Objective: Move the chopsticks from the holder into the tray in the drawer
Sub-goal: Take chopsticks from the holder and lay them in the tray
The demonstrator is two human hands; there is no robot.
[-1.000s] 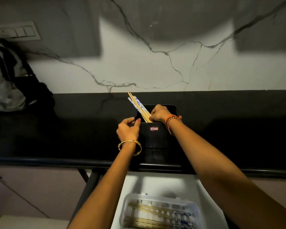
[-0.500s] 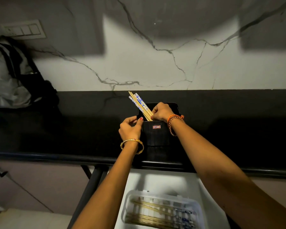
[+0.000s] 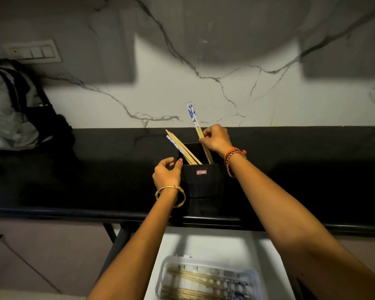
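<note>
A black square holder [image 3: 201, 180] stands on the black counter. My right hand [image 3: 215, 138] pinches a pair of wooden chopsticks with blue-and-white tops [image 3: 195, 120], lifted partway out of the holder and leaning upright. Several more chopsticks [image 3: 182, 148] lean left inside the holder. My left hand [image 3: 167, 172] grips the holder's left rim, steadying it. Below, a clear plastic tray [image 3: 256, 280] lies in the open white drawer [image 3: 208, 243] with several chopsticks laid flat in it.
The black counter [image 3: 301, 169] runs along a white marble wall. A grey and black backpack [image 3: 15, 111] sits at the far left of the counter. A switch plate [image 3: 31, 51] is on the wall above it. Black table legs [image 3: 117, 237] stand left of the drawer.
My right hand has separated a pair of chopsticks from the bundle and raised it up and to the right, out of the holder. The left hand stays on the rim.
</note>
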